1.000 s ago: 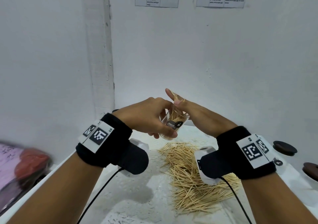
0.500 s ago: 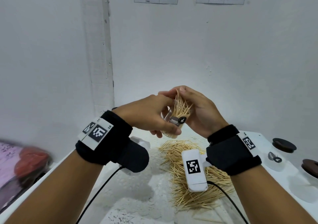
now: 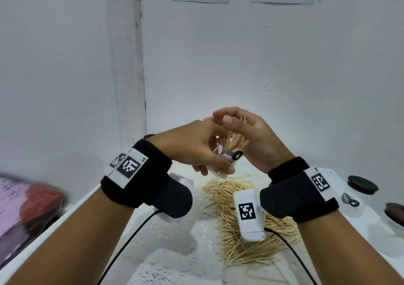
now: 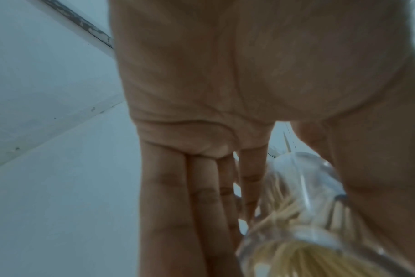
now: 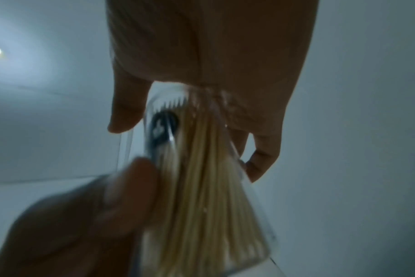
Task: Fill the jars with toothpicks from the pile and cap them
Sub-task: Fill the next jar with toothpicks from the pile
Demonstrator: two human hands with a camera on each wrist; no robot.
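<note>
Left hand gripped a clear plastic jar, tilted, held in the air above the pile of thin pale wooden toothpicks on the white table. Right hand curled over the jar's mouth, fingers on the bristling toothpick tips. Small dark label on jar, writing too blurred to read. Dark round lids sat on jars at right.

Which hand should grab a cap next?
Probably right: the right hand only cups the toothpicks, and the caps lie on its side. The left hand grips the jar.
</note>
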